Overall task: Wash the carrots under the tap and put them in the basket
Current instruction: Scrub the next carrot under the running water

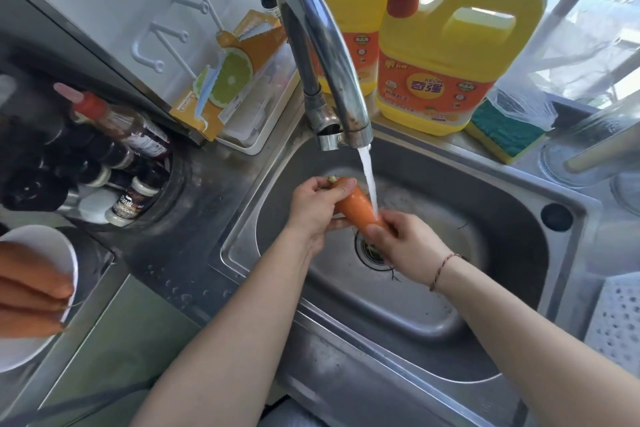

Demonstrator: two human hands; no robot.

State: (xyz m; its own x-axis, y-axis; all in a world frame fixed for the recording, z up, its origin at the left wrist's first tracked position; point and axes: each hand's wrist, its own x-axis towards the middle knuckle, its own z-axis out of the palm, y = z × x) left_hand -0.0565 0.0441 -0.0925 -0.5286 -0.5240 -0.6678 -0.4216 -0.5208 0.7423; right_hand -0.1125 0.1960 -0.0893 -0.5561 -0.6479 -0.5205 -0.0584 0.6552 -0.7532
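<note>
An orange carrot is held over the steel sink under the running stream from the chrome tap. My left hand grips its thick stem end. My right hand grips its lower, thinner end, just above the drain. The water lands on the carrot's middle. Several more carrots lie on a white plate at the far left. A white perforated basket shows at the right edge.
Two yellow detergent jugs stand behind the tap, with a green and yellow sponge beside them. Sauce bottles crowd the counter at the left. A box with a lime picture leans against the wall.
</note>
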